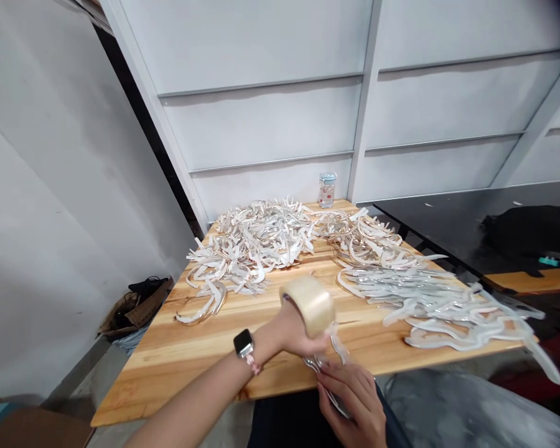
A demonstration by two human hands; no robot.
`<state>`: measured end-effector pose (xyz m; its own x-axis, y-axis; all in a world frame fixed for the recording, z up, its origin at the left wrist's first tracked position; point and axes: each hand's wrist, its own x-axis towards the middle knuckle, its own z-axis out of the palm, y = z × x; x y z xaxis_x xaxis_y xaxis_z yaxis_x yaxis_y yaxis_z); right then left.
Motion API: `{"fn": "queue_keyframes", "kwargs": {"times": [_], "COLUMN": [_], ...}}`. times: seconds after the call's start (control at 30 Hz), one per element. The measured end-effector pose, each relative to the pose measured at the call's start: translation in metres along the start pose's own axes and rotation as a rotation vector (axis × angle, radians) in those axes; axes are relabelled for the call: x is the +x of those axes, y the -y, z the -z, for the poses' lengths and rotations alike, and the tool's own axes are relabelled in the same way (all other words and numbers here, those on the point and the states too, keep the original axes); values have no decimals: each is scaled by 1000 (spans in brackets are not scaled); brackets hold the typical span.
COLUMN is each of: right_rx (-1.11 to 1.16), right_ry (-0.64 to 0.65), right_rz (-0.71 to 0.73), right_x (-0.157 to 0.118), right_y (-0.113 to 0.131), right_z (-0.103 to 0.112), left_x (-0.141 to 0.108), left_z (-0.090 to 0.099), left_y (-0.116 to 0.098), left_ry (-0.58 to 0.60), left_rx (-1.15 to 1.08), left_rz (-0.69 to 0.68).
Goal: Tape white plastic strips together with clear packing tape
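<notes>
A wide roll of yellowish clear packing tape [318, 308] sits around the fingers of my left hand [296, 330], just above the front edge of the table. The hand is closed on the roll, with some motion blur, and its fingertips are partly hidden. Close below it, my right hand [354, 398] is closed around a thin, wavy, silvery-white strip [338, 404]. One end of a whitish translucent piece [339, 348] sticks up between the two hands. Whether it is tape or part of the strip, I cannot tell.
The wooden table [168, 367] carries a large heap of curved white and gold strips [261, 236], a second heap [368, 239] and a spread of wavy translucent strips [448, 305] overhanging the right edge. A lidded bottle [327, 190] stands at the back. A black table [438, 218] adjoins right.
</notes>
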<state>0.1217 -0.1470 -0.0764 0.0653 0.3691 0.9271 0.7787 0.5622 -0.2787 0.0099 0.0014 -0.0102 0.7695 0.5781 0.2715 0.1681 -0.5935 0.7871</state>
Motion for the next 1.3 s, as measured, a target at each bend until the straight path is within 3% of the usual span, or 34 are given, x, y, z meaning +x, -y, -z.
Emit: {"fn": "queue_keyframes", "kwargs": {"times": [0.1, 0.17, 0.23, 0.37, 0.43, 0.57, 0.63, 0.7, 0.8, 0.83, 0.9, 1.03, 1.13, 1.2, 1.3], "right_rx": [3, -1, -6, -5, -22, -30, -23, -18, -8, -6, -10, -24, -30, -22, 34], "right_ry": [-4, -26, -41, -37, -25, -19, -33, -39, -42, -43, -38, -13, -10, -9, 22], "right_rz": [-13, -8, -3, 12, 9, -15, -13, -9, -3, -3, -8, -28, -15, -11, 24], "right_x": [0, 1, 2, 1, 1, 2, 4, 4, 4, 4, 3, 4, 6, 7, 9], "right_y": [0, 0, 0, -1, -1, 1, 1, 1, 1, 1, 2, 3, 3, 2, -1], "right_z": [0, 0, -1, -1, 0, 1, 1, 0, 0, 0, 0, 1, 2, 4, 8], "left_x": [8, 10, 6, -1, 4, 19, 18, 10, -2, -2, 2, 18, 15, 6, -5], "left_z": [9, 13, 12, 1, 0, 13, 20, 19, 7, 3, -3, 4, 13, 10, -3], "left_y": [13, 18, 16, 2, 0, 13, 16, 12, -2, -5, -6, 8, 12, 5, -12], "left_ry": [-247, -363, -332, -71, -71, -353, -464, -385, -12, 62, 48, -251, -326, -273, 11], "left_rx": [-447, -510, -485, -396, -426, -590, -599, -525, -274, -227, -277, -496, -510, -504, -282], "left_rz": [240, 282, 253, 154, 162, 272, 258, 189, 38, 12, 49, 218, 215, 170, 12]}}
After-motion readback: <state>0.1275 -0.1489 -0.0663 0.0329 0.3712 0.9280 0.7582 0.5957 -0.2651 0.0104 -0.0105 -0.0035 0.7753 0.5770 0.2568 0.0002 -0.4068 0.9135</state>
